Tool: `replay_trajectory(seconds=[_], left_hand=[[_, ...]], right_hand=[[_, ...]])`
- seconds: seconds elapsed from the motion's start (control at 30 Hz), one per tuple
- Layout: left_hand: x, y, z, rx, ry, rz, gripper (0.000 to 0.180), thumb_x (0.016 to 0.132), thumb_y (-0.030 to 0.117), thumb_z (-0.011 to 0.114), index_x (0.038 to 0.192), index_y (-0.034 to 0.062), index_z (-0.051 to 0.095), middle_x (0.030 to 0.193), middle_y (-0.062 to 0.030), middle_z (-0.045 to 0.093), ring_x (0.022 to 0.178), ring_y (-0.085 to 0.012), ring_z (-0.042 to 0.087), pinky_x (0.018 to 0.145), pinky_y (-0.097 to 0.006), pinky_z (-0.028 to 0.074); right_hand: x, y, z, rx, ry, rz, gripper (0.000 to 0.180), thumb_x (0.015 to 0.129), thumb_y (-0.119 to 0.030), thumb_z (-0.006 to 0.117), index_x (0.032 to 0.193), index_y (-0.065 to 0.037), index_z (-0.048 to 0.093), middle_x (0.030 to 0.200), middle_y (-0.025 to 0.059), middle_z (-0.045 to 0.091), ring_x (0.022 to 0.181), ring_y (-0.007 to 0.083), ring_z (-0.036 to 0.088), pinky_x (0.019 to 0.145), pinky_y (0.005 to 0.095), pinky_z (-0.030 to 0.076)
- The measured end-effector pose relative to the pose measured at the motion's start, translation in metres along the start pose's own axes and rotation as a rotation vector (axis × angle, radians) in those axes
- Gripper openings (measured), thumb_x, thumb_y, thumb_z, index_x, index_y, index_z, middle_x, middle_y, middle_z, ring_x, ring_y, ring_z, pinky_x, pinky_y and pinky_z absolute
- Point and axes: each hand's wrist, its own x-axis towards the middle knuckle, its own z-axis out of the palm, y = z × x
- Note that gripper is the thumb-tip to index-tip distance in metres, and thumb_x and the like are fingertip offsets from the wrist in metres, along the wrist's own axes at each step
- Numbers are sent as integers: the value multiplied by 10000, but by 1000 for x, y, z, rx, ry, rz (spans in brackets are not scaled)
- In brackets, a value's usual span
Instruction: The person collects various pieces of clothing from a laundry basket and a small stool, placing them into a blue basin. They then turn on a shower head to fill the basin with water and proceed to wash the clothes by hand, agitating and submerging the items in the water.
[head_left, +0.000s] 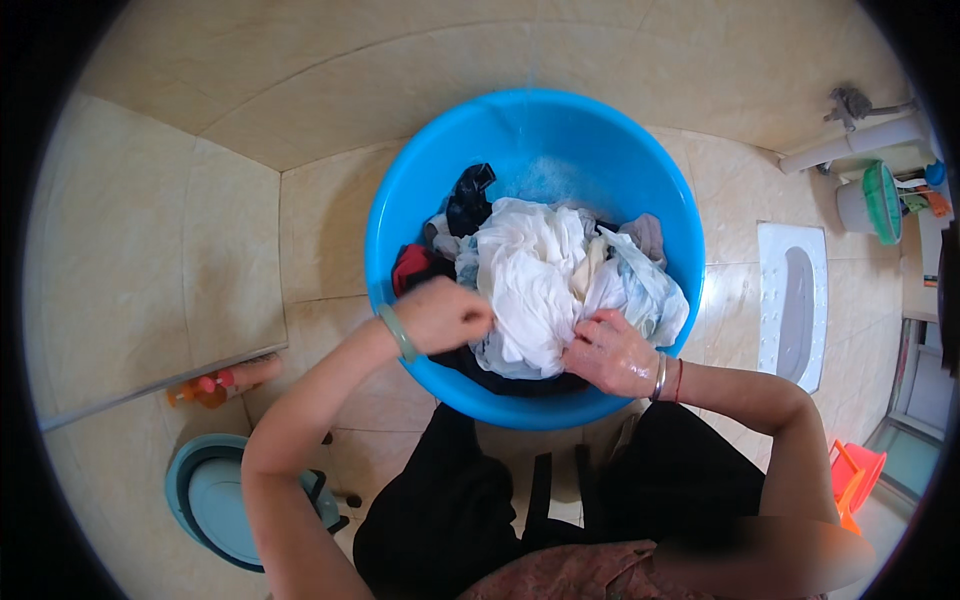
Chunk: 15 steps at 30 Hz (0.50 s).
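Observation:
A big blue tub (535, 408) holds a heap of wet laundry. On top lies a bunched white garment (530, 275), with a pale blue cloth (648, 290) to its right. My left hand (445, 315), with a green bangle at the wrist, is curled closed at the garment's left edge; what its fingers hold, if anything, is hidden. Wet and shiny, my right hand (612, 355) pinches the garment's near right side. Dark pieces (468, 200) and a red one (408, 266) show at the left of the heap. Water streams into the tub's far side.
Tiled walls stand behind and left of the tub. To the right are a white squat toilet (822, 300), a wall tap (850, 105) and a bucket (868, 210) with a green rim. Teal basins (215, 500) and several bottles (225, 383) sit at the left; a red-orange stool (857, 480) at the right.

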Motion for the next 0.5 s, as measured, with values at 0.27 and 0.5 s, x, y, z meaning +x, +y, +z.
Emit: replay_trajectory(seconds=[0.27, 0.5], left_hand=[[75, -144, 9, -14, 433, -826, 488, 931, 443, 568, 1275, 97, 571, 1247, -258, 589, 1147, -390, 569, 989, -415, 444], [98, -144, 29, 110, 37, -775, 667, 984, 451, 439, 1527, 452, 51, 1584, -258, 95, 1405, -532, 168, 1124, -566, 252]], right_hand=[[35, 2, -5, 122, -161, -121, 156, 849, -227, 649, 759, -105, 688, 756, 48, 575, 779, 204, 573, 748, 318, 475], [59, 168, 32, 675, 419, 826, 291, 964, -269, 588, 1111, -26, 651, 1005, 139, 702, 891, 280, 680, 798, 364, 542]])
